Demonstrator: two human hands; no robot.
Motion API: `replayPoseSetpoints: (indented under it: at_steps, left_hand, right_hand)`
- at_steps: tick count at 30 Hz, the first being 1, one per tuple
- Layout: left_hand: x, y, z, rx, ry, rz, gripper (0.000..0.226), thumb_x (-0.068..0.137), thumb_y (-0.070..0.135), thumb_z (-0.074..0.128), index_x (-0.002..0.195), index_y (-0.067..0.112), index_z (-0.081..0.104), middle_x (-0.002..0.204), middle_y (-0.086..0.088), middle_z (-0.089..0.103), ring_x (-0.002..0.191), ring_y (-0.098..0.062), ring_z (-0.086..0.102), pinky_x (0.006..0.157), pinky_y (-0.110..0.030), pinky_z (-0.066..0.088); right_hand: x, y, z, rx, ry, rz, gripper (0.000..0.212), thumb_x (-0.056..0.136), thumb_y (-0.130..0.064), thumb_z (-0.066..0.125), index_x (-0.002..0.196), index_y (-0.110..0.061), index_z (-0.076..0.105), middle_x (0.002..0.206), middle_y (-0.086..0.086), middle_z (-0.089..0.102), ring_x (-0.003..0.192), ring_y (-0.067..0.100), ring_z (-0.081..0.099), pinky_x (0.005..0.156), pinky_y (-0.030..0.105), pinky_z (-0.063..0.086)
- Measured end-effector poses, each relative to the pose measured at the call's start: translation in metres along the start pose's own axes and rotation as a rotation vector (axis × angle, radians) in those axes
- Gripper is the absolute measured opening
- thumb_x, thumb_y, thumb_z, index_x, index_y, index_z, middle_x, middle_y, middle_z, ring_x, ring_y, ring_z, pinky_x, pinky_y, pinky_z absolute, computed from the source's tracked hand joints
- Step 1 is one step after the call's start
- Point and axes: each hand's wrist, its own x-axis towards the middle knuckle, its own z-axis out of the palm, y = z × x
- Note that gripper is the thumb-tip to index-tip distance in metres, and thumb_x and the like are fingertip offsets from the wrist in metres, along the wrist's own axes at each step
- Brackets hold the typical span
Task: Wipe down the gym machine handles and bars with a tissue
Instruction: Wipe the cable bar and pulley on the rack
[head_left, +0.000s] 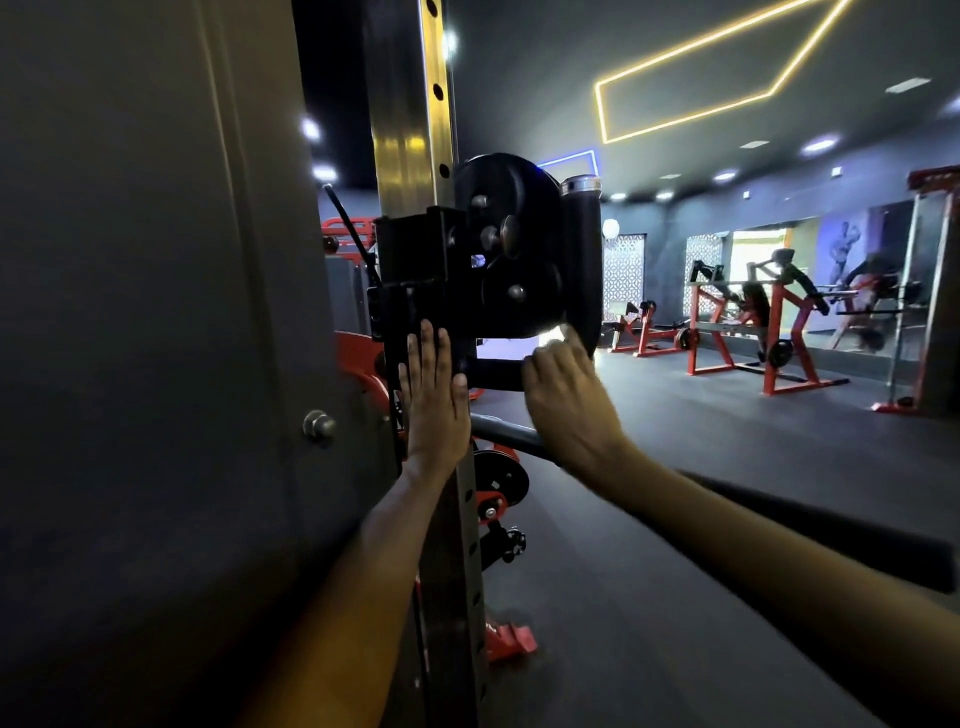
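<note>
A black pulley carriage (467, 270) sits on a drilled metal upright (415, 130). A black padded handle (584, 260) with a chrome cap stands upright at its right side, joined to a short black bar (493, 374) below. My left hand (431, 400) lies flat with straight fingers against the upright and the carriage's lower left edge. My right hand (566, 395) grips a white tissue (556, 335) and presses it against the lower end of the handle. Only a small bright bit of tissue shows above the knuckles.
A grey panel (145, 338) with a bolt (318, 426) fills the left. A long dark bar (779, 512) runs from the upright to the right edge under my right forearm. Red machines (763, 332) stand far across the dark floor beside a mirror.
</note>
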Motion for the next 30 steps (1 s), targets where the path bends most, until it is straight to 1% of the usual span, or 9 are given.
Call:
replayPoseSetpoints:
  at_steps: [3, 7, 11, 13, 15, 17, 22, 26, 30]
  left_hand:
    - [-0.002, -0.001, -0.001, -0.014, -0.004, 0.022, 0.052, 0.104, 0.043, 0.009, 0.151, 0.034, -0.011, 0.160, 0.000, -0.009, 0.148, -0.013, -0.015, 0.119, -0.043, -0.004]
    - [-0.001, -0.006, -0.002, -0.017, -0.021, 0.042, 0.061, 0.103, 0.038, 0.021, 0.149, 0.040, -0.019, 0.159, -0.002, -0.010, 0.147, -0.012, -0.017, 0.119, -0.038, -0.010]
    - [-0.002, -0.007, -0.002, -0.069, -0.022, 0.051, 0.054, 0.104, 0.038, 0.016, 0.153, 0.024, -0.002, 0.160, -0.001, -0.008, 0.148, -0.013, -0.016, 0.119, -0.035, -0.013]
    - [-0.001, -0.005, -0.001, -0.063, -0.011, 0.046, 0.054, 0.103, 0.031, 0.021, 0.153, 0.021, 0.001, 0.160, -0.001, -0.007, 0.148, -0.013, -0.015, 0.119, -0.035, -0.013]
    - [-0.002, -0.004, -0.001, -0.058, -0.008, 0.042, 0.055, 0.102, 0.026, 0.023, 0.152, 0.023, -0.002, 0.160, 0.000, -0.007, 0.147, -0.012, -0.016, 0.119, -0.034, -0.014]
    - [-0.002, -0.004, -0.001, -0.066, -0.007, 0.036, 0.056, 0.102, 0.023, 0.023, 0.152, 0.025, -0.003, 0.159, 0.001, -0.009, 0.147, -0.012, -0.017, 0.119, -0.034, -0.014]
    - [-0.001, -0.002, -0.002, -0.080, -0.004, 0.033, 0.056, 0.100, 0.025, 0.022, 0.150, 0.031, -0.004, 0.158, 0.003, -0.010, 0.147, -0.009, -0.018, 0.118, -0.041, -0.009]
    - [-0.002, -0.003, -0.001, -0.077, 0.000, 0.031, 0.055, 0.102, 0.029, 0.023, 0.152, 0.024, 0.001, 0.160, -0.001, -0.006, 0.147, -0.010, -0.017, 0.119, -0.038, -0.010]
    - [-0.001, -0.003, 0.000, -0.059, 0.002, 0.018, 0.055, 0.102, 0.030, 0.024, 0.153, 0.022, 0.003, 0.161, -0.006, -0.002, 0.147, -0.011, -0.016, 0.118, -0.030, -0.013]
  right_hand:
    - [0.028, -0.026, -0.012, 0.107, -0.103, 0.009, 0.024, 0.078, -0.010, 0.067, 0.100, -0.003, 0.064, 0.094, 0.012, 0.064, 0.088, 0.026, 0.062, 0.085, 0.035, 0.049]
    - [0.063, -0.022, -0.003, 0.241, -0.283, -0.119, 0.030, 0.087, 0.002, 0.045, 0.116, -0.001, 0.054, 0.118, 0.016, 0.057, 0.105, 0.032, 0.057, 0.088, 0.041, 0.048]
    - [0.025, -0.001, 0.025, 0.080, 0.145, -0.388, 0.045, 0.094, -0.005, 0.025, 0.112, 0.002, 0.065, 0.117, 0.022, 0.063, 0.109, 0.035, 0.061, 0.090, 0.044, 0.052]
    - [-0.003, 0.017, 0.040, 0.043, 0.305, -0.527, 0.038, 0.090, -0.002, 0.040, 0.123, 0.002, 0.058, 0.130, 0.021, 0.056, 0.123, 0.032, 0.052, 0.104, 0.043, 0.041]
    - [-0.028, 0.030, 0.052, 0.096, 0.220, -0.554, 0.049, 0.080, 0.002, 0.057, 0.129, 0.002, 0.052, 0.136, 0.020, 0.050, 0.129, 0.032, 0.046, 0.107, 0.045, 0.036]
    - [-0.047, 0.023, 0.059, 0.445, 0.059, -0.268, 0.050, 0.077, 0.004, 0.056, 0.128, 0.001, 0.054, 0.133, 0.019, 0.053, 0.122, 0.035, 0.053, 0.100, 0.045, 0.044]
    - [-0.010, -0.023, 0.048, 1.809, -0.032, 0.943, 0.023, 0.095, 0.004, 0.042, 0.107, -0.001, 0.061, 0.107, 0.016, 0.066, 0.105, 0.028, 0.063, 0.092, 0.035, 0.052]
    - [0.026, -0.048, 0.050, 2.433, -0.257, 1.041, 0.025, 0.093, 0.007, 0.036, 0.095, 0.000, 0.059, 0.092, 0.014, 0.060, 0.089, 0.024, 0.060, 0.106, 0.042, 0.039]
    - [0.027, -0.040, 0.027, 2.516, -0.159, 1.210, 0.030, 0.092, 0.014, 0.031, 0.099, 0.004, 0.058, 0.100, 0.018, 0.060, 0.101, 0.029, 0.061, 0.081, 0.027, 0.055]
